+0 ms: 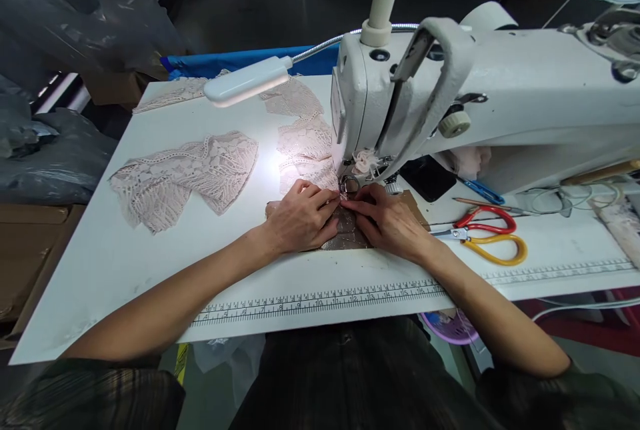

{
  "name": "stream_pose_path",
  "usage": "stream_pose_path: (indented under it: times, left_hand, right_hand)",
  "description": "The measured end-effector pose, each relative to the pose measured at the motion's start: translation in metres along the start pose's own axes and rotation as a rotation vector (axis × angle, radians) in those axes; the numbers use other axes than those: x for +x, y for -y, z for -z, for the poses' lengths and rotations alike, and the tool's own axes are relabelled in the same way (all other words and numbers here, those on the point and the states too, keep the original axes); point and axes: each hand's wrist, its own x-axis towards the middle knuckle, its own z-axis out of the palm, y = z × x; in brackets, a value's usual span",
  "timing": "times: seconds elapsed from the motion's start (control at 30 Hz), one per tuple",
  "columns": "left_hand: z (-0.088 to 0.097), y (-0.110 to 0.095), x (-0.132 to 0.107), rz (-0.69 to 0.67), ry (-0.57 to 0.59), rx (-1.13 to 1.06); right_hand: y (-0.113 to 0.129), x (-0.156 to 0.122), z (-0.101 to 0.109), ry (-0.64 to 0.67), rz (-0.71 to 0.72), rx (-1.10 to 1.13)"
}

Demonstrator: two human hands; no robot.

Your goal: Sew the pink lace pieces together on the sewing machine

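Ruler strip (320,300) along the table (150,263) shows 10 to 16.

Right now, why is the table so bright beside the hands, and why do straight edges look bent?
Head view: the lamp throws a washed-out glare patch on the white table just beyond the left hand; the ruler strip along the front edge bows, a wide-lens distortion; the room behind is dim.
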Motion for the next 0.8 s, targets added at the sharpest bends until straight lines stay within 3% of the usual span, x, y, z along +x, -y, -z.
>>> stream_pose_path:
  times: [0.3, 0.8]
  left_hand:
    - [0.002, 0.006, 0.003, 0.037, 0.034, -0.056]
    - [-0.001, 0.013, 0.005, 0.091, 0.018, -0.086]
  right_hand:
    - [0.004, 0.006, 0.002, 0.040, 0.002, -0.120]
    - [-0.012, 0.007, 0.025, -0.099, -0.185, 0.274]
